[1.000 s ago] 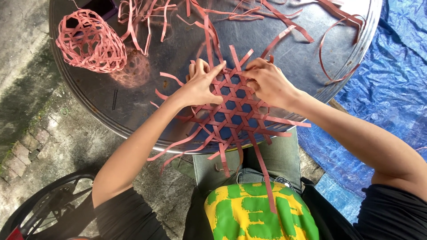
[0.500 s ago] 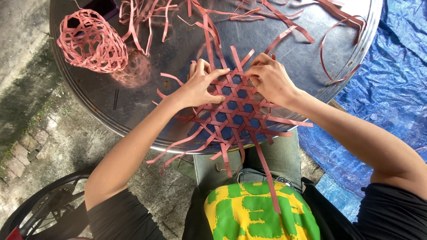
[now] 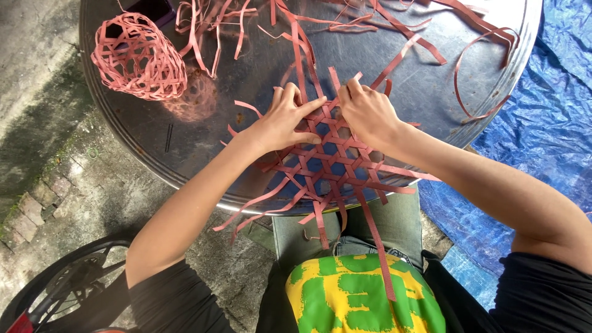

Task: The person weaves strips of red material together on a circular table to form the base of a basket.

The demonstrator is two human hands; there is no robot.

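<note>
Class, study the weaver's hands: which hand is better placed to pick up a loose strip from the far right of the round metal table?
Probably the right hand: it lies nearer the curled loose strip there, while the left hand presses on the woven mat.

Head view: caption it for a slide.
Both hands, left hand and right hand, press a red hexagonal strip mat on a round metal table.

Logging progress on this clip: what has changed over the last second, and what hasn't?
Little changed. The left hand and right hand shifted their fingers slightly along the far edge of the woven pink strip mat, both still pressing on it. Nothing was picked up or let go. The finished woven ball, loose strips and round metal table stayed as they were.
</note>
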